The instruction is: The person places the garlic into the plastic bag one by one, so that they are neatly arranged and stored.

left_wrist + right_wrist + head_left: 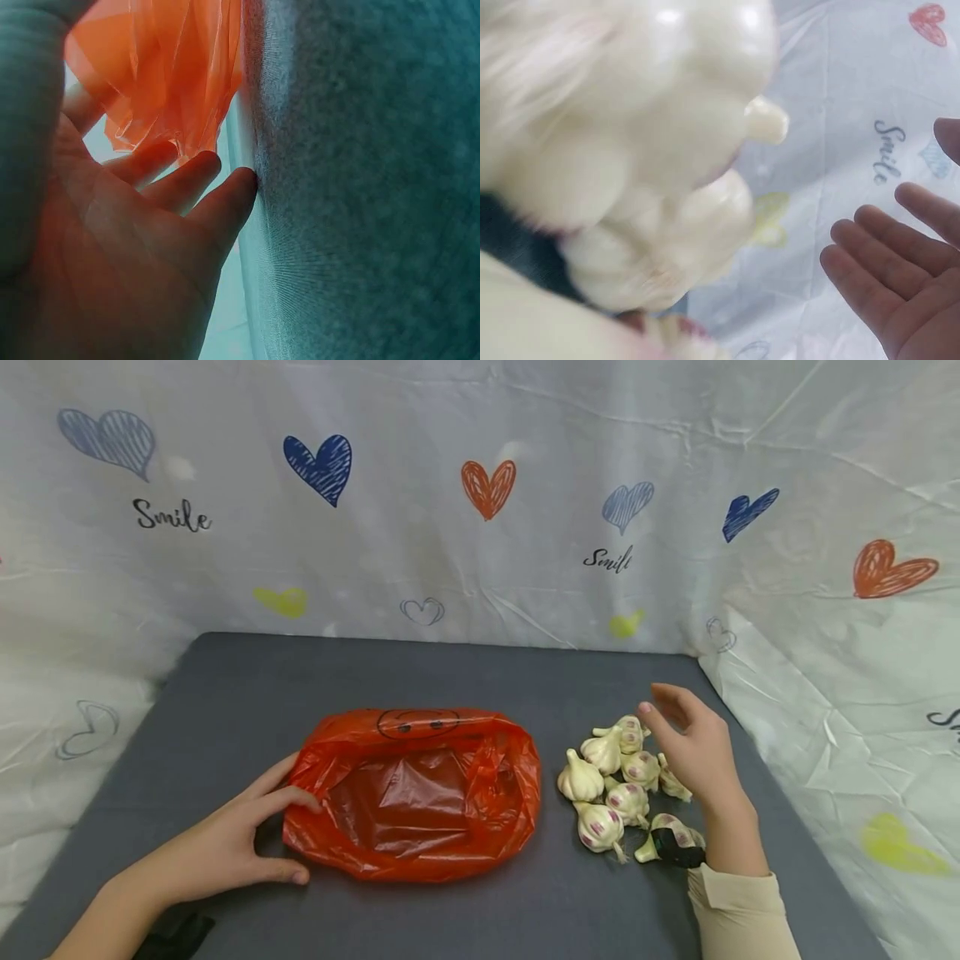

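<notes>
A red plastic bag (pixel 412 864) lies on the table with its mouth spread wide and its inside showing. At its left side is my left hand (pixel 225 839), fingers spread against the plastic and thumb apart from it. The left wrist view shows the fingers of that hand (pixel 127 232) loosely extended beside the bag (pixel 180 67). Several garlic bulbs (pixel 600 827) with purple patches form a group right of the bag. My right hand (pixel 697 747) hovers by the group's right edge, holding nothing. In the right wrist view its fingers (pixel 877 262) are straight, near blurred garlic bulbs (pixel 660 247).
A dark grey table (pixel 420 672) lies under everything. White cloth (pixel 540 543) with printed hearts hangs behind and along the sides. A black strap (pixel 678 852) partly covers one garlic bulb near my right wrist. Another black piece (pixel 176 935) shows below my left forearm.
</notes>
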A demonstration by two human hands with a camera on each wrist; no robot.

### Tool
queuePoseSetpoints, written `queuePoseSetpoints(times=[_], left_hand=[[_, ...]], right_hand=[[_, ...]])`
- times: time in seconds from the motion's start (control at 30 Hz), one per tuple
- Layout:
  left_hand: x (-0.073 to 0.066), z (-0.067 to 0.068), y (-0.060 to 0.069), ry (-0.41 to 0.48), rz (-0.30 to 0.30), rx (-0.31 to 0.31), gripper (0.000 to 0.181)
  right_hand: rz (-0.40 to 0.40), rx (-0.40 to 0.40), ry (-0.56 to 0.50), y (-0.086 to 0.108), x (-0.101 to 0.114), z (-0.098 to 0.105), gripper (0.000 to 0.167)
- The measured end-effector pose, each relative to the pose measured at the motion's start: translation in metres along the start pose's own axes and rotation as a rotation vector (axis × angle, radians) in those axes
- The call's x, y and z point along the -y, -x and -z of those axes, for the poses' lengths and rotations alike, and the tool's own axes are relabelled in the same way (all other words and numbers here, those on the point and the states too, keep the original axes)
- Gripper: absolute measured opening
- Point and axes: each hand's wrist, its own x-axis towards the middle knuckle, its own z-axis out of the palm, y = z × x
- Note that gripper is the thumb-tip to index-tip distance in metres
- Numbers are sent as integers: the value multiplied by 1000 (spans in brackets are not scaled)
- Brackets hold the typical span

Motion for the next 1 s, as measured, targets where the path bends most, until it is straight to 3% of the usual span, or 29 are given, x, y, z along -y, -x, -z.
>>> queuePoseSetpoints(times=[0.33,0.7,0.87,1.0], left_hand=[[4,-1,-5,11,-76,-81,39],[7,1,-1,-46,-52,-114,37],[3,2,0,-49,-22,-107,38],[0,-3,-4,-34,-16,-94,40]], right_hand=[[-115,45,21,11,-23,6,70],[-211,56,2,16,-37,7,74],[-240,76,-6,26,-49,7,73],[-229,92,18,37,-63,18,69]])
